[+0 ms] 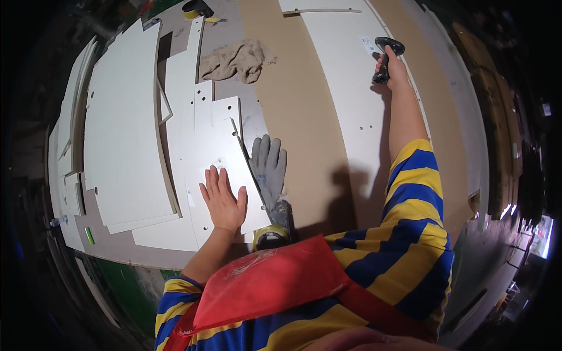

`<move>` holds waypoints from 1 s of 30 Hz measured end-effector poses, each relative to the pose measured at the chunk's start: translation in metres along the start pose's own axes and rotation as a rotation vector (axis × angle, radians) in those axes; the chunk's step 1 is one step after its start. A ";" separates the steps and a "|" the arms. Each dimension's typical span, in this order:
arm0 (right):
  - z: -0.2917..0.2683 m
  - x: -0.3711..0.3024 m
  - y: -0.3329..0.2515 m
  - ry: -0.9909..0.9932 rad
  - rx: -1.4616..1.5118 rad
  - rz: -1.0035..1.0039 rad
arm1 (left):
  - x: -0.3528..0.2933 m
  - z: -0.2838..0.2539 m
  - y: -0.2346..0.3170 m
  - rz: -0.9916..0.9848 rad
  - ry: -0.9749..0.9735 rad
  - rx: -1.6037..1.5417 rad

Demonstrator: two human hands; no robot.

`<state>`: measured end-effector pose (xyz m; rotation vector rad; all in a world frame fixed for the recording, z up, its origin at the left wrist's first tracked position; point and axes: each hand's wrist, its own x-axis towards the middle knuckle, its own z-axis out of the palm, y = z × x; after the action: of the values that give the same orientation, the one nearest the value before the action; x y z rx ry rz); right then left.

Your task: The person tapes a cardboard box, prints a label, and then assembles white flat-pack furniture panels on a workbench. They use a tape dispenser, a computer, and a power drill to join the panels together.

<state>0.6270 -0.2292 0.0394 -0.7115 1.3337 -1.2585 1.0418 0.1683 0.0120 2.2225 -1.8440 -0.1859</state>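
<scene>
My left hand (226, 198) lies flat on a white panel (218, 126) with drilled holes, its fingers spread near a small pale label. Well out to the right, my right hand (394, 70) is wrapped round the handle of a black handheld scanner (389, 45). The scanner's broad head sits beside a small printed label (367, 44) on a long white board (336, 64). Beside the left-hand panel lies a grey work glove (270, 167), fingers pointing away from me. Close to my body, a tape dispenser (271, 237) with a yellow roll is partly hidden by my red apron.
Brown cardboard (293, 70) covers the table beneath the long board. Stacked white panels (126, 128) fill the left side. A crumpled tan cloth (237, 60) lies farther back, near another tape dispenser (197, 9). A small green object (89, 236) rests near the table's left edge.
</scene>
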 end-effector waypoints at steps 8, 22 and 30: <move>-0.001 0.009 0.010 0.057 -0.039 0.002 | -0.001 -0.002 0.000 0.005 -0.006 -0.007; 0.003 0.005 0.010 0.036 -0.030 -0.003 | 0.000 -0.001 0.000 -0.007 -0.016 0.000; 0.002 -0.003 0.008 0.051 -0.025 -0.009 | 0.001 -0.001 0.000 -0.001 -0.008 -0.001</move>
<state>0.6319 -0.2250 0.0328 -0.7073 1.3910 -1.2762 1.0421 0.1677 0.0133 2.2257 -1.8465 -0.1962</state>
